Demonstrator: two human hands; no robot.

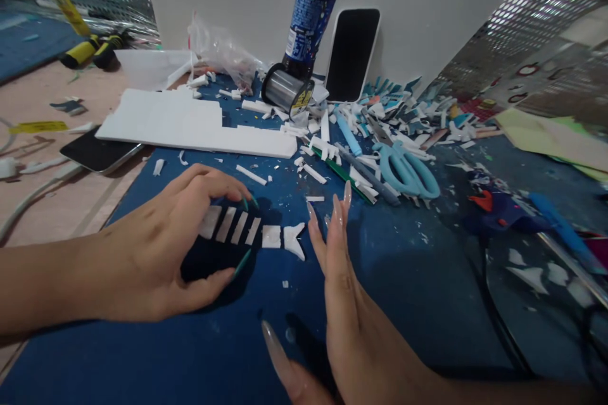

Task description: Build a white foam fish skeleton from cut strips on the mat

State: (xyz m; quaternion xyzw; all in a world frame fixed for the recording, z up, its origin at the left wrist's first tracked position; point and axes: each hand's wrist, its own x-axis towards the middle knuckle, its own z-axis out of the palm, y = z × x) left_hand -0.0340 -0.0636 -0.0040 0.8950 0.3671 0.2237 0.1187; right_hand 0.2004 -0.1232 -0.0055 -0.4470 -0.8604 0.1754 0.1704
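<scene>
Several white foam pieces lie in a row on the blue mat [256, 335], shaped together like a fish skeleton. The row has thin slanted strips [240, 228], a square piece [271, 236] and a forked tail piece [294, 240] at its right end. My left hand [166, 247] arches over the row's left end, thumb and fingers apart, hiding part of it. Beside the tail, my right hand [339, 272] stands on edge with fingers stretched and thumb spread, holding nothing. A tiny white scrap [285, 284] lies below the row.
Behind the row lie a large white foam sheet [190, 126], light-blue scissors [406, 168], a green pen [339, 171] and heaped foam scraps. A bottle [308, 25], a wire spool [287, 90] and a propped phone [352, 54] stand farther back. At right is a glue gun [498, 212].
</scene>
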